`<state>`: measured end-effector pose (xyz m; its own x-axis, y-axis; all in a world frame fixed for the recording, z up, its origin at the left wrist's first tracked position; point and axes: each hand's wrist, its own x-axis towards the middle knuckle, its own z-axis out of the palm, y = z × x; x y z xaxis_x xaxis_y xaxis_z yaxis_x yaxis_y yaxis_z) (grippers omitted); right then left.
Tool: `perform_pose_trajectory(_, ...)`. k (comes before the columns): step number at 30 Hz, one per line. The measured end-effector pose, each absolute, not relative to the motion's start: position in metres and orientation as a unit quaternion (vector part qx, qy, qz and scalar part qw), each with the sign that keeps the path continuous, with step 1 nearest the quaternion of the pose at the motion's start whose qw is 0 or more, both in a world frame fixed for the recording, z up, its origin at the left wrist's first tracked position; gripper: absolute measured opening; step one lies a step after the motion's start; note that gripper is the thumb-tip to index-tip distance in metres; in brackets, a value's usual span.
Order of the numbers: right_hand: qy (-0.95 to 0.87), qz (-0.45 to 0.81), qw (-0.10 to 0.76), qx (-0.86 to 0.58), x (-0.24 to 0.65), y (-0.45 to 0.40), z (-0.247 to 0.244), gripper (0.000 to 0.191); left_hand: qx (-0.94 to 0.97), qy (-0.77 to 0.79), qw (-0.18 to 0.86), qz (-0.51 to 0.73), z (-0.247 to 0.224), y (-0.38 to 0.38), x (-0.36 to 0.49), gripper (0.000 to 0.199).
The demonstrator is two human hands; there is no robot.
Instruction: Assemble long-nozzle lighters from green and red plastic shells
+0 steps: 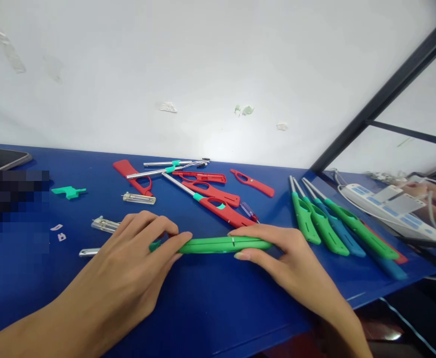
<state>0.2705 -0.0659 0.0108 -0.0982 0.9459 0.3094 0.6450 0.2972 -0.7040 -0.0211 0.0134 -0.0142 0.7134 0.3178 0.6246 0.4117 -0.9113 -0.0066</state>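
A green long-nosed gas lighter lies sideways between my two hands, its seam edge facing me. My left hand pinches it near the trigger end, and that part is mostly hidden behind the fingers. The metal tube's tip pokes out to the left of that hand. At the handle's right end, my right hand grips it between thumb and fingers. Just beyond lie a red lighter with a metal tube, a red shell half and a small purple screwdriver.
Several finished-looking green and blue lighters lie in a row on the right. Clear fuel tanks, a teal trigger piece and tiny pink parts are at left. A white wall stands behind the blue table; another person's hand is far right.
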Motion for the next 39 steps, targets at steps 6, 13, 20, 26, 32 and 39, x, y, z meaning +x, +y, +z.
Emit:
perform_pose_trajectory(6,-0.735,0.174,0.398,-0.521,0.268,-0.066,0.010,0.016,-0.922,-0.210,0.047,-0.322,-0.012,0.008,-0.016,0.032)
perform_pose_trajectory(13,-0.760,0.148,0.407,-0.484,0.261,-0.067,0.010,0.013,-0.918,-0.154,0.073,-0.358,-0.006,0.016,-0.017,0.017)
perform_pose_trajectory(20,-0.757,0.114,0.410,-0.495,0.252,-0.072,0.014,0.017,-0.902,-0.138,0.060,-0.405,0.002,0.012,-0.016,0.015)
perform_pose_trajectory(26,-0.764,0.098,0.398,-0.498,0.246,-0.073,0.012,0.028,-0.904,-0.133,0.057,-0.402,0.000,0.010,-0.016,0.018)
perform_pose_trajectory(32,-0.781,0.108,0.384,-0.480,0.244,-0.071,0.008,0.010,-0.905,-0.120,0.062,-0.403,-0.003,0.013,-0.019,0.019)
perform_pose_trajectory(39,-0.759,0.120,0.389,-0.508,0.247,-0.071,0.008,0.020,-0.909,-0.144,0.086,-0.381,-0.002,0.013,-0.021,0.021)
